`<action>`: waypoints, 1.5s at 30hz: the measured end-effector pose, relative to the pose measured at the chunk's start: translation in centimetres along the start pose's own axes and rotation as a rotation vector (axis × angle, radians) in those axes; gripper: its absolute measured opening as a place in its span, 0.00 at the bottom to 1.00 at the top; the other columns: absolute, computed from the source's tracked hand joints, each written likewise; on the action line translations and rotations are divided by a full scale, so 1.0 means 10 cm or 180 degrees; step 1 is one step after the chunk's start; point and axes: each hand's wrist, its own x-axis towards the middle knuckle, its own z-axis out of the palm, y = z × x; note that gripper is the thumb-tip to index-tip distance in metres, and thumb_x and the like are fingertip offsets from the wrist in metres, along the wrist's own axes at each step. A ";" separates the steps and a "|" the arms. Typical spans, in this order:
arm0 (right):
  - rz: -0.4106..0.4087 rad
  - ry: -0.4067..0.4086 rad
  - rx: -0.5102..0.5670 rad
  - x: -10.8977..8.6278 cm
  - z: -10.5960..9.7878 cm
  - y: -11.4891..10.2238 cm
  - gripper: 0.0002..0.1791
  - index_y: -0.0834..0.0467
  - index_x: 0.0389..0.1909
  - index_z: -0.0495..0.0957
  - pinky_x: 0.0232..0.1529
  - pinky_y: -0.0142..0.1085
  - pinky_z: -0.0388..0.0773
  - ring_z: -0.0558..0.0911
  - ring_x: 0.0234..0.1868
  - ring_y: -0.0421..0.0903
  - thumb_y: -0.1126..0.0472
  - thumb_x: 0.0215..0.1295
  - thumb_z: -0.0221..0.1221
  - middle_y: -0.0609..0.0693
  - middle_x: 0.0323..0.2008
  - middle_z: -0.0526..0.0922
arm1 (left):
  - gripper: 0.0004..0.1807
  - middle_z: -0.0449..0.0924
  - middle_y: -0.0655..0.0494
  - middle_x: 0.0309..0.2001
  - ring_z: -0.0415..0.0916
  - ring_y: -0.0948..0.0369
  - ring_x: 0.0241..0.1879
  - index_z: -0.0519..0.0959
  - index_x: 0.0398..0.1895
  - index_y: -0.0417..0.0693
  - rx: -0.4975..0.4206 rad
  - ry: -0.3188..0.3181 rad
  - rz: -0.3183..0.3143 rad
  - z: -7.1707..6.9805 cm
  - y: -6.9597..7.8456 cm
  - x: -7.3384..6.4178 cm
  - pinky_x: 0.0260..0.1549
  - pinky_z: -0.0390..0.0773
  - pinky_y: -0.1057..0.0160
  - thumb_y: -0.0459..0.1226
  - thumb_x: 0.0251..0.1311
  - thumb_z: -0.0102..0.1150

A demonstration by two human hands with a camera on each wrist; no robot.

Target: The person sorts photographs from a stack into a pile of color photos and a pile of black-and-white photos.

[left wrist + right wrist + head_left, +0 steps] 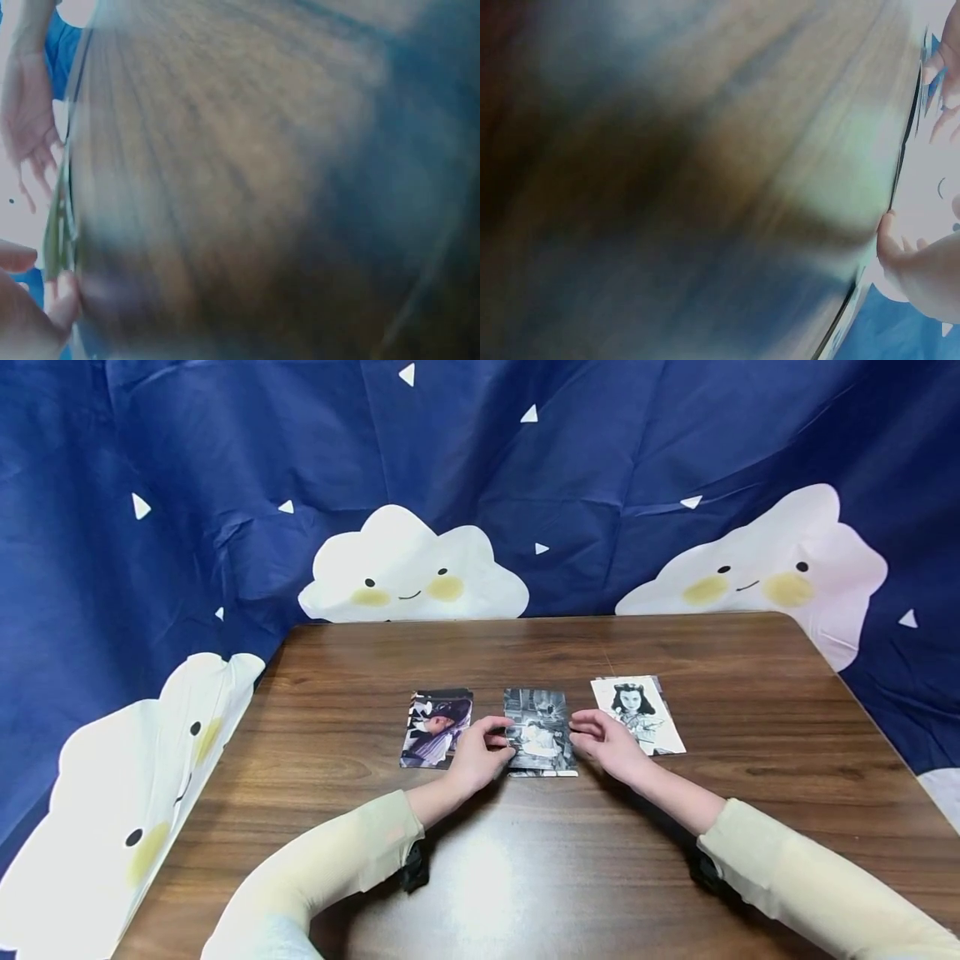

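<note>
Between the two hands in the head view is a black-and-white photo (537, 727), with the edge of another print showing beneath its bottom side. My left hand (480, 756) holds its left edge with thumb and fingertips. In the left wrist view, the left fingers (64, 304) meet the edge of tilted prints (60, 232). On the opposite side, my right hand (609, 743) has loosely bent fingers at the photo's right edge. The right wrist view shows the right hand (922, 270) low over the tabletop.
A colour photo (435, 731) lies left of the middle one, on other prints. To the right, a black-and-white portrait photo (637, 714) tops another stack, partly behind the right hand. The wooden table (360, 660) meets a blue cloud-patterned curtain (570, 468) at the back.
</note>
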 end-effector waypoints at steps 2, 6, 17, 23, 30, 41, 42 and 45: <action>-0.0014 0.0018 -0.0014 0.01 0.01 0.00 0.21 0.77 0.57 0.66 0.57 0.45 0.71 0.75 0.56 0.64 0.70 0.67 0.55 0.73 0.54 0.75 | 0.22 0.78 0.41 0.46 0.81 0.53 0.37 0.80 0.48 0.36 -0.0017 0.0039 -0.0027 0.02 -0.01 0.00 0.36 0.79 0.66 0.19 0.46 0.65; -0.0017 0.0037 -0.0027 0.03 0.02 0.02 0.21 0.77 0.56 0.67 0.51 0.34 0.74 0.77 0.54 0.64 0.71 0.66 0.56 0.73 0.53 0.75 | 0.21 0.78 0.42 0.43 0.80 0.59 0.32 0.79 0.47 0.35 -0.0190 0.0077 -0.0213 0.05 -0.03 0.02 0.30 0.78 0.69 0.18 0.46 0.64; 0.0163 0.0008 -0.0199 0.10 -0.02 0.07 0.24 0.77 0.57 0.66 0.24 0.29 0.70 0.74 0.27 0.37 0.71 0.62 0.59 0.62 0.36 0.82 | 0.20 0.78 0.42 0.35 0.75 0.66 0.26 0.75 0.48 0.26 -0.1082 0.0081 -0.0627 0.11 -0.07 0.09 0.26 0.82 0.63 0.13 0.48 0.55; 0.0041 -0.0091 -0.0350 0.16 -0.02 0.07 0.23 0.78 0.55 0.66 0.26 0.30 0.68 0.74 0.25 0.38 0.73 0.62 0.59 0.54 0.26 0.81 | 0.20 0.78 0.42 0.34 0.75 0.66 0.26 0.75 0.48 0.26 -0.1097 0.0107 -0.0673 0.11 -0.06 0.09 0.27 0.82 0.64 0.13 0.48 0.55; 0.0031 -0.0074 -0.0332 0.17 -0.02 0.06 0.24 0.77 0.58 0.64 0.28 0.30 0.71 0.77 0.25 0.42 0.74 0.63 0.58 0.53 0.23 0.81 | 0.20 0.76 0.38 0.34 0.73 0.65 0.25 0.74 0.48 0.24 -0.1051 0.0033 -0.0692 0.10 -0.05 0.10 0.25 0.81 0.63 0.13 0.48 0.55; 0.0056 -0.0041 -0.0161 0.17 -0.06 0.04 0.23 0.78 0.58 0.64 0.29 0.30 0.77 0.79 0.24 0.41 0.75 0.64 0.57 0.56 0.25 0.82 | 0.17 0.73 0.50 0.31 0.73 0.65 0.25 0.74 0.47 0.27 -0.0874 0.0005 -0.0576 0.11 0.01 0.09 0.25 0.81 0.62 0.15 0.51 0.56; 0.0048 -0.0031 -0.0123 0.16 -0.07 0.04 0.23 0.78 0.58 0.63 0.30 0.31 0.78 0.79 0.25 0.40 0.75 0.64 0.57 0.57 0.25 0.82 | 0.17 0.73 0.52 0.30 0.73 0.66 0.25 0.74 0.47 0.27 -0.0873 0.0008 -0.0558 0.11 0.03 0.10 0.24 0.81 0.64 0.16 0.51 0.56; 0.0020 0.0051 -0.0092 0.15 -0.14 0.03 0.23 0.77 0.58 0.64 0.30 0.32 0.79 0.80 0.24 0.40 0.74 0.65 0.57 0.56 0.25 0.83 | 0.17 0.74 0.54 0.28 0.73 0.66 0.25 0.74 0.47 0.29 -0.0861 0.0007 -0.0469 0.13 0.08 0.13 0.23 0.79 0.67 0.17 0.52 0.57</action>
